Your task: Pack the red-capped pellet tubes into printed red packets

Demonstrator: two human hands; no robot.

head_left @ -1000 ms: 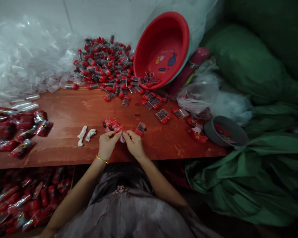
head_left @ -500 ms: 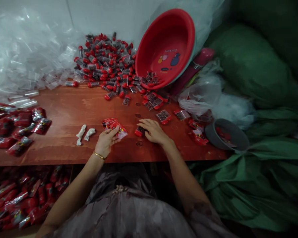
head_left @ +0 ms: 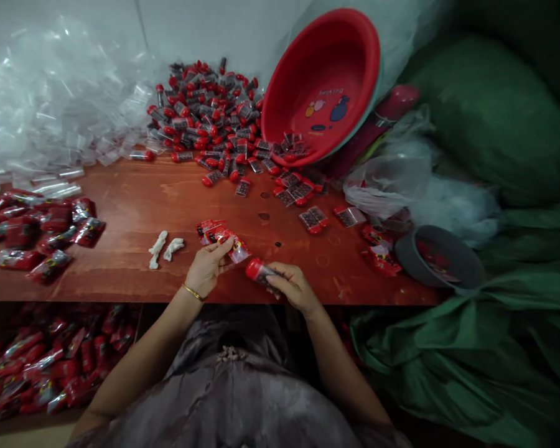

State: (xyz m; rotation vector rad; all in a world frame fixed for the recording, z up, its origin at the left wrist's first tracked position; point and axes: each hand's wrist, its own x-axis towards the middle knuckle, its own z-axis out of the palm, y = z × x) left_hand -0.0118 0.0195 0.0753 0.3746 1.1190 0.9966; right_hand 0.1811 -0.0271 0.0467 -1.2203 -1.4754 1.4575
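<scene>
Since half a second ago the right hand has drawn back from the middle of the table to its near edge, and it now grips a small red-capped vial, which was lying on the table then.

Left to right: at the far left a heap of clear plastic sleeves lies against the wall. Nearer, at the table's left edge, sits a cluster of filled red packets. Below the table on the left, more red packets fill a lower shelf. Two small white twisted scraps lie on the table just left of the hands.

The left hand, with a gold bangle at the wrist, pinches a red packet between thumb and fingers, beside a few more packets on the table. The right hand, just to its right and apart from it, is closed around the vial, whose red cap points left toward the packet.

At the far centre lies a pile of red-capped vials, spilling from a tilted red basin. Scattered vials trail to the right. At the right edge stands a grey bowl, with crumpled clear bags behind it and green sacks beyond.
</scene>
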